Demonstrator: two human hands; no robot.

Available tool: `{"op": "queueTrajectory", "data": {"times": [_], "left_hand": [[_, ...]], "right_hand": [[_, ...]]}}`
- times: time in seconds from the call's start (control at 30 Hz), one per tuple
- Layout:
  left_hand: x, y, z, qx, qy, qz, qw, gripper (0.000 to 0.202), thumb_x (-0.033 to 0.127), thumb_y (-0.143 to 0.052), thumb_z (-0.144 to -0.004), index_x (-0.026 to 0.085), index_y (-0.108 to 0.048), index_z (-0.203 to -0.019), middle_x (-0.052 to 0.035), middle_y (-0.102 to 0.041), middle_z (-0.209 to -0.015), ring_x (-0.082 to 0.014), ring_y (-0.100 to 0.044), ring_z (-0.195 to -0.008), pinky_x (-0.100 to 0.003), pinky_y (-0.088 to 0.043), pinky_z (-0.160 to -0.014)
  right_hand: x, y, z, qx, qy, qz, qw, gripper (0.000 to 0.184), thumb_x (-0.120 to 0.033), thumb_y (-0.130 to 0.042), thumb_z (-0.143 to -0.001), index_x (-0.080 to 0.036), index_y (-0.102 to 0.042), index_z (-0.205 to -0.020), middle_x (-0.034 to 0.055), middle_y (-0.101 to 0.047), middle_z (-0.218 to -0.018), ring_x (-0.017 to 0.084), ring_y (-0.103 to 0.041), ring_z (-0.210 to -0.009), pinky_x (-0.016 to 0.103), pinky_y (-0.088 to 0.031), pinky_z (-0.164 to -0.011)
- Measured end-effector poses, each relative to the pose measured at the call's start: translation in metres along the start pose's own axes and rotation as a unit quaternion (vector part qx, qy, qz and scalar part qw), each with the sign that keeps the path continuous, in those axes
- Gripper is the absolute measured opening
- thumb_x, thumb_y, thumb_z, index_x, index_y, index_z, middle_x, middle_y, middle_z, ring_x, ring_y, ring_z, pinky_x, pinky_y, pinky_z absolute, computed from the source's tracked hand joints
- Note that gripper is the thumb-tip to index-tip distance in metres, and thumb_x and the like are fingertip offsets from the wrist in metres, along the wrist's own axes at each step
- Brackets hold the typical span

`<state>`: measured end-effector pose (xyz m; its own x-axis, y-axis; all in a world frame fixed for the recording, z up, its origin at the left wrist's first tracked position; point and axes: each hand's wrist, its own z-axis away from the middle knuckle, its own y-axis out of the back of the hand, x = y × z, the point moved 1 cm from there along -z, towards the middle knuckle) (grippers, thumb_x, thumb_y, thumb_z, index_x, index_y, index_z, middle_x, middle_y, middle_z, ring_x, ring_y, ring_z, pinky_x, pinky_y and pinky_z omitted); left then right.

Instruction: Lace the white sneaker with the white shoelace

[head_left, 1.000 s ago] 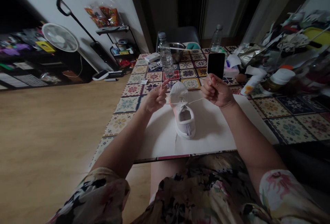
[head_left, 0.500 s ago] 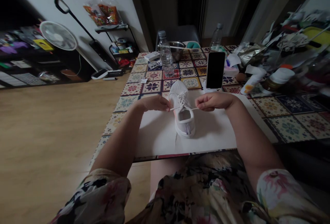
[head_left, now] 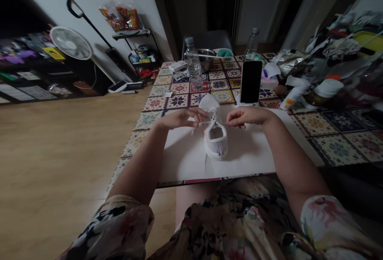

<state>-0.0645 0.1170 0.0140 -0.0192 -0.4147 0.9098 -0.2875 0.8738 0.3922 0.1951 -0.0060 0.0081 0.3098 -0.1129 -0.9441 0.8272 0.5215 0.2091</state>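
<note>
A small white shoe (head_left: 215, 140) stands on a white sheet (head_left: 245, 152) on the patterned table, heel toward me. My left hand (head_left: 182, 118) is on its left, fingers pinched on one end of the white shoelace (head_left: 213, 122). On the shoe's right, my right hand (head_left: 247, 117) pinches the other end. The lace runs taut between both hands, just above the shoe's opening.
A black phone (head_left: 250, 81) stands upright behind the shoe. Two plastic water bottles (head_left: 193, 64) and a metal bowl (head_left: 206, 58) sit farther back. Jars, tubes and clutter (head_left: 326, 88) crowd the right side. A fan (head_left: 70, 43) and shelves stand at left beyond the wooden floor.
Both hands came down from raised positions to the level of the shoe's opening and drew closer to it, still pinching the lace ends. The lace now lies taut across the shoe.
</note>
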Motion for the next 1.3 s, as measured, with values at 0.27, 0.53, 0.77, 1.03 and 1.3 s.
{"op": "queueTrajectory", "data": {"times": [0.27,0.53,0.77,1.03,1.3], "left_hand": [[-0.009,-0.037,-0.013,0.135,-0.029,0.298,0.945,0.033,0.041,-0.089,-0.062,0.015,-0.070,-0.065,-0.0090,-0.072,-0.076,-0.0203,-0.070,-0.080,-0.031,-0.053,-0.077],[-0.013,-0.058,-0.022,0.169,-0.027,0.344,0.923,0.027,0.032,-0.090,-0.061,0.014,-0.073,-0.071,-0.0005,-0.066,-0.066,-0.0092,-0.060,-0.058,-0.017,-0.046,-0.052],[-0.012,-0.057,-0.021,0.181,-0.028,0.340,0.922,0.023,0.026,-0.090,-0.063,0.014,-0.074,-0.075,-0.0016,-0.069,-0.077,-0.0112,-0.066,-0.070,-0.019,-0.052,-0.064],[-0.019,-0.056,-0.021,0.185,-0.021,0.319,0.930,0.030,0.033,-0.090,-0.062,0.013,-0.071,-0.073,-0.0010,-0.068,-0.068,-0.0092,-0.062,-0.060,-0.017,-0.046,-0.053],[-0.019,-0.056,-0.023,0.187,-0.033,0.301,0.935,0.031,0.031,-0.093,-0.057,0.013,-0.071,-0.069,-0.0011,-0.067,-0.068,-0.0100,-0.060,-0.058,-0.018,-0.043,-0.048]], "right_hand": [[-0.007,-0.006,-0.002,0.064,0.178,-0.057,0.980,0.023,-0.036,-0.084,-0.068,-0.017,-0.071,-0.070,0.0004,-0.069,-0.086,0.014,-0.061,-0.084,0.029,-0.045,-0.082],[0.000,-0.040,-0.036,0.162,0.189,-0.307,0.918,0.037,-0.048,-0.089,-0.060,-0.018,-0.069,-0.068,-0.0013,-0.068,-0.064,0.011,-0.059,-0.062,0.025,-0.047,-0.065],[0.003,-0.048,-0.042,0.201,0.178,-0.323,0.907,0.033,-0.039,-0.091,-0.059,-0.018,-0.072,-0.077,-0.0022,-0.069,-0.069,0.009,-0.058,-0.061,0.023,-0.047,-0.063],[0.000,-0.053,-0.039,0.214,0.172,-0.301,0.913,0.032,-0.038,-0.085,-0.068,-0.021,-0.061,-0.080,-0.0049,-0.065,-0.068,0.010,-0.057,-0.059,0.023,-0.046,-0.058],[-0.002,-0.057,-0.038,0.233,0.198,-0.255,0.917,0.038,-0.046,-0.082,-0.069,-0.021,-0.056,-0.077,-0.0062,-0.060,-0.064,0.009,-0.054,-0.059,0.023,-0.046,-0.060]]}}
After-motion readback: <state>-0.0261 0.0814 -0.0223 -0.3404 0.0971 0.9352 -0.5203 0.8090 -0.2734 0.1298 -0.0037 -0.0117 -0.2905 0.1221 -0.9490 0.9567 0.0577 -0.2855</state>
